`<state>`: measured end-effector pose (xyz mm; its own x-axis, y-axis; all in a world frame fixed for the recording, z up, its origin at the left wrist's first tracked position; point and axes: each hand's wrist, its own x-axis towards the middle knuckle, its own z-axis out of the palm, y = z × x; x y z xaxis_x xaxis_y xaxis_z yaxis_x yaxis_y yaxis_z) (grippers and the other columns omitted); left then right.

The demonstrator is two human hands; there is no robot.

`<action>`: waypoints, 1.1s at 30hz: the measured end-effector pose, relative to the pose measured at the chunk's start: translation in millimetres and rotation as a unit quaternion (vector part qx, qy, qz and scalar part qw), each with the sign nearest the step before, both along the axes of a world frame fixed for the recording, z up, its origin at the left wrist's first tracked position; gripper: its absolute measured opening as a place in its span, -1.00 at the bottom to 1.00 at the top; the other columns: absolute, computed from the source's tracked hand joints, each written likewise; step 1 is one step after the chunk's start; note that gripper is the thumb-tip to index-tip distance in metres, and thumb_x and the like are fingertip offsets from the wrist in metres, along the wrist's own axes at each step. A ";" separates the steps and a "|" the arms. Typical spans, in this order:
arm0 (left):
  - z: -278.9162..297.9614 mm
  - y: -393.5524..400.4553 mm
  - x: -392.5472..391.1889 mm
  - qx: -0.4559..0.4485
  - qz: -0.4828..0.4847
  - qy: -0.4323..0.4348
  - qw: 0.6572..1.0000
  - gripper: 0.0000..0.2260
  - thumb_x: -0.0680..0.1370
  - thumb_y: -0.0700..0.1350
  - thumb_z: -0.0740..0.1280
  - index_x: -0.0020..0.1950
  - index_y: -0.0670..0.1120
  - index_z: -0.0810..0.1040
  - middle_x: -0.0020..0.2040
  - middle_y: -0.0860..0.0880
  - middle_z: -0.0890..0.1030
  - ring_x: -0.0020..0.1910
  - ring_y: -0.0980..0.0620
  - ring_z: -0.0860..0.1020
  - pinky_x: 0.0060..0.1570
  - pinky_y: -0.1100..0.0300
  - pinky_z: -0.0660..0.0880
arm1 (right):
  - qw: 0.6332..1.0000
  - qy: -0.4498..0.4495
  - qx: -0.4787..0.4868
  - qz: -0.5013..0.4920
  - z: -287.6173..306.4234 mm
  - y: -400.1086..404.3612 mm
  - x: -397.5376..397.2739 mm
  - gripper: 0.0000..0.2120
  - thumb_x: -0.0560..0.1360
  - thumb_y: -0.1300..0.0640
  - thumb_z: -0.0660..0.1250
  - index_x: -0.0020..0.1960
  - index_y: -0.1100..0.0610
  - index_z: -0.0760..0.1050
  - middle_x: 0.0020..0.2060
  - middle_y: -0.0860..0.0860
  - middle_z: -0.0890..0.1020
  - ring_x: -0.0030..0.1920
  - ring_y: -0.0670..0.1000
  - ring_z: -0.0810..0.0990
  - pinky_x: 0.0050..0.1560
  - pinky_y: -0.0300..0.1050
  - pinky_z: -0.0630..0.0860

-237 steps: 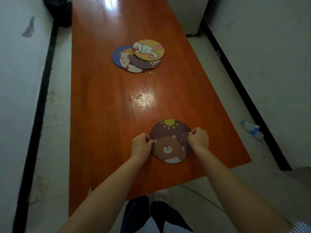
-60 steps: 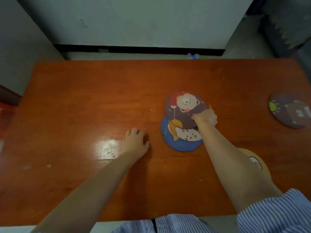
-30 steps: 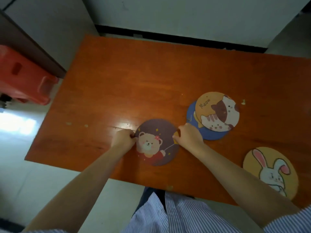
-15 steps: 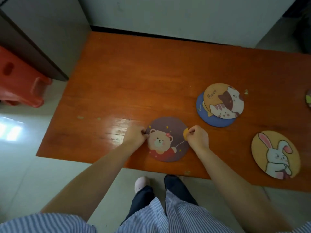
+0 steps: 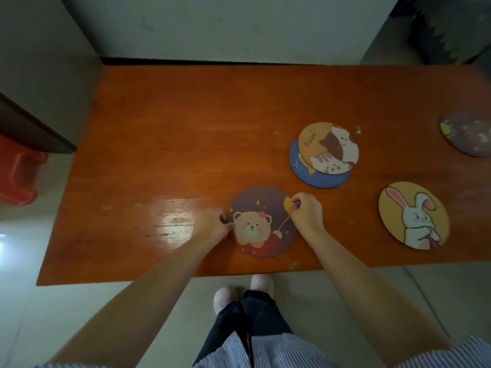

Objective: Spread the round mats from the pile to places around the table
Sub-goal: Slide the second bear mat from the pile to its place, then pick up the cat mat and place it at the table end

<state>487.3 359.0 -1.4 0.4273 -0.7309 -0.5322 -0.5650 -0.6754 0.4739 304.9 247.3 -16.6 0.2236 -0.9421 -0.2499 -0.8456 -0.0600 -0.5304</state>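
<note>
A purple round mat with a bear holding a balloon (image 5: pixel 261 221) lies flat near the table's front edge. My left hand (image 5: pixel 212 225) pinches its left rim and my right hand (image 5: pixel 305 213) pinches its right rim. Behind and to the right, the pile holds an orange cat mat (image 5: pixel 329 147) on top of a blue mat (image 5: pixel 316 176). A yellow rabbit mat (image 5: pixel 413 215) lies alone at the front right. Another purple mat (image 5: pixel 467 136) sits at the far right, cut off by the frame.
The orange wooden table (image 5: pixel 172 144) has a glossy glare patch left of my hands. A red plastic stool (image 5: pixel 17 171) stands on the floor at the left. A pale wall runs along the table's far side. My feet show below the front edge.
Over two seconds the bear mat left the pile and came to the front edge, held at both rims. In the last half second my hands and the mat stayed in place.
</note>
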 end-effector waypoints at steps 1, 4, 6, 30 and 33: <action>-0.2 0.0 -0.2 0.003 0.002 -0.003 1.000 -0.66 0.46 -0.10 0.40 -0.49 -0.04 0.39 -0.37 -0.12 0.58 -0.17 -0.14 0.64 -0.13 0.06 0.55 | 1.000 0.000 -0.001 0.009 -0.6 -0.3 -0.8 -0.85 0.52 0.30 0.22 0.03 0.28 0.53 0.02 0.20 0.60 0.01 0.14 0.57 -0.10 -0.09 0.49; -3.9 -0.9 1.3 0.004 -0.006 -0.009 1.000 -0.67 0.45 -0.12 0.41 -0.47 -0.12 0.41 -0.32 -0.20 0.68 -0.28 -0.13 0.65 -0.23 0.09 0.55 | 0.999 -0.001 -0.008 0.045 -3.3 1.9 -5.7 -0.83 0.52 0.31 0.22 0.06 0.31 0.54 0.05 0.21 0.57 0.03 0.15 0.56 -0.09 -0.12 0.46; -5.4 -1.1 3.4 0.020 -0.035 -0.024 0.999 -0.66 0.45 -0.10 0.41 -0.49 -0.10 0.41 -0.29 -0.22 0.71 -0.47 0.04 0.56 -0.41 0.24 0.47 | 0.997 0.004 -0.011 0.075 -5.0 3.4 -9.8 -0.78 0.53 0.30 0.22 0.12 0.32 0.53 0.11 0.21 0.55 0.08 0.16 0.54 -0.01 -0.10 0.47; -2.8 -87.6 -19.5 0.045 -0.057 -0.116 0.991 -0.54 0.46 0.15 0.31 0.24 -0.08 0.44 0.30 -0.14 0.38 0.27 -0.16 0.36 0.14 -0.04 0.47 | 0.961 -0.004 0.031 -0.276 19.4 -160.7 -51.4 -0.77 0.51 0.30 0.20 0.10 0.35 0.52 0.10 0.31 0.58 0.06 0.28 0.56 -0.18 0.01 0.45; 2.4 -97.0 -9.6 -0.002 0.071 0.003 0.997 -0.66 0.49 0.05 0.31 0.15 -0.15 0.53 0.16 -0.15 0.57 -0.01 -0.06 0.51 -0.12 0.12 0.45 | 0.956 -0.025 -0.021 -0.290 34.1 -153.1 -43.3 -0.73 0.54 0.28 0.17 0.20 0.29 0.50 0.19 0.26 0.55 0.14 0.24 0.53 0.08 0.07 0.50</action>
<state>477.6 261.9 1.0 0.5232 -0.6657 -0.5321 -0.4607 -0.7462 0.4806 261.5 94.1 17.5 -0.3292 -0.9200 -0.2126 -0.7168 0.3901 -0.5780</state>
